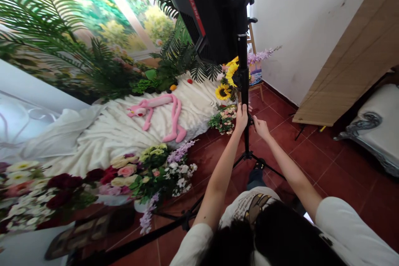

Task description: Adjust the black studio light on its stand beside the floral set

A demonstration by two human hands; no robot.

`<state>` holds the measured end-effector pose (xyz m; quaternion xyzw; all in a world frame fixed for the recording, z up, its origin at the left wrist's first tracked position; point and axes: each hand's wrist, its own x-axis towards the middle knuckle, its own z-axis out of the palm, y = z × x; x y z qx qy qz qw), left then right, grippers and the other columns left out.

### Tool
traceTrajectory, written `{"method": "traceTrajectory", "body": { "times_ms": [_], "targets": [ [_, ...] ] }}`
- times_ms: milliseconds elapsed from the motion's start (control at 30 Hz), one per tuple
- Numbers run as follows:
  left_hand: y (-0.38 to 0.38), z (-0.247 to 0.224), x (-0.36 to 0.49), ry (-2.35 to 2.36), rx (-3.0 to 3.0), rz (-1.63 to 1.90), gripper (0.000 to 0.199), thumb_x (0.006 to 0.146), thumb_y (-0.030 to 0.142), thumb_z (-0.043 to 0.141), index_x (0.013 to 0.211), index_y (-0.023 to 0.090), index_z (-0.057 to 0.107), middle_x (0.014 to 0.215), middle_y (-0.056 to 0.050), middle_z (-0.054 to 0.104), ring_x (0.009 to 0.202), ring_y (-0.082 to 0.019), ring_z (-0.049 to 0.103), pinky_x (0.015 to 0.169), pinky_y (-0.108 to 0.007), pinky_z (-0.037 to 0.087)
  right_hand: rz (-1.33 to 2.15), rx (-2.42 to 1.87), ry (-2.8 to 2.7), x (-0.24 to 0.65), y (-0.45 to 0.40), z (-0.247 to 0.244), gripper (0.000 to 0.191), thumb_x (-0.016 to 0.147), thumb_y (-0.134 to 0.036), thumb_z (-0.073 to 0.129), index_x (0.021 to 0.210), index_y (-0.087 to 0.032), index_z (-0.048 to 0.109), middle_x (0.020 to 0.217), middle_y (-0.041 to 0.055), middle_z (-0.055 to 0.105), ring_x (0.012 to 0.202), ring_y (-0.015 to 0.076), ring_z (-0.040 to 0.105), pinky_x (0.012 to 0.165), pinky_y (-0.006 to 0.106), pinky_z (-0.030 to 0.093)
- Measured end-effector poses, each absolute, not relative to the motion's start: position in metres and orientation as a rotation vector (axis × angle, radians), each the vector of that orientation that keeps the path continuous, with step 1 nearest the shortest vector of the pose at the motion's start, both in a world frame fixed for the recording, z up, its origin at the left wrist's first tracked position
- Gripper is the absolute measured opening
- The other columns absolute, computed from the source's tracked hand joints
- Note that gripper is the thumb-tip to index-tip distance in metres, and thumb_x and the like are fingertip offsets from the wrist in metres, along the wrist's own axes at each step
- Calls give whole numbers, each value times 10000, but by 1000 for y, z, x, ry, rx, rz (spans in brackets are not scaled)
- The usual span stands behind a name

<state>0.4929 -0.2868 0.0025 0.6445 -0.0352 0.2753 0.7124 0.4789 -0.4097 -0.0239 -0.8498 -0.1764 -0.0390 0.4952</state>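
In the head view, a black light stand [244,87] rises in front of me on spread tripod legs. A large black studio light [205,12] with a red stripe is mounted at its top. My left hand [241,117] is wrapped around the pole from the left. Slightly lower, my right hand [261,127] pinches a small clamp knob [251,120] on the pole's right side; the fingers partly cover the knob. Behind the pole are yellow sunflowers [223,91] and a bunch of pale roses [227,116].
A pink plush panther [158,110] lies on a draped white cloth [102,133]. Artificial flowers [127,170] line its front. Another black stand [149,237] crosses the lower left. To the right are a tan folding panel [343,62] and a white sofa [383,120] on red floor tiles [336,174].
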Motion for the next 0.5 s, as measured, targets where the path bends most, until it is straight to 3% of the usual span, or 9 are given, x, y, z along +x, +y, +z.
{"method": "traceTrajectory", "body": {
  "times_ms": [333,500],
  "targets": [
    [-284,7,489,-81,1512,559,533,931,704,346,992,211,541,800,-7,586,706,-108,575,733,-249,500,-74,-2066,-401,476,-409,-20,740,987,-673,219,438,-225,430,431,11,477,475,149,520,621,265,408],
    [-281,4,485,-84,1585,589,532,958,667,319,975,204,581,961,-63,647,914,-141,617,924,-298,483,-81,-2060,-408,476,-409,-21,785,936,-765,156,434,-227,430,418,13,468,474,148,515,636,270,413]
  ]
}}
